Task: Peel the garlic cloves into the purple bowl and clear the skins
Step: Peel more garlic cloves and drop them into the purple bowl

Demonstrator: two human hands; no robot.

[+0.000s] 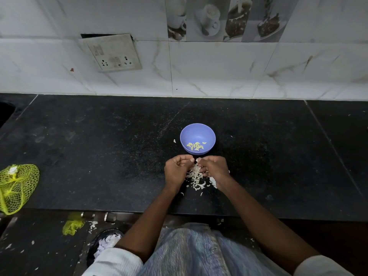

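- Two hands meet at frame centre, just below the purple bowl (197,138): the left hand (177,169) and right hand (214,168) both have curled fingers, their tips nearly touching.
- Between those tips a small pale garlic clove (197,159) seems pinched; it is too small to tell its long axis.
- Bowl rim lies directly above the fingertips in the frame, about equally near either hand, so the drop is likely a short forward reach.
- Peeled cloves (196,146) lie in the bowl bottom.
- Loose skins (196,177) lie heaped between and under the hands.
- Surface: black speckled counter (99,146); a marble-tiled wall (219,66) with a switch plate (113,52) at upper left, a yellow mesh bag (17,188) at lower left.
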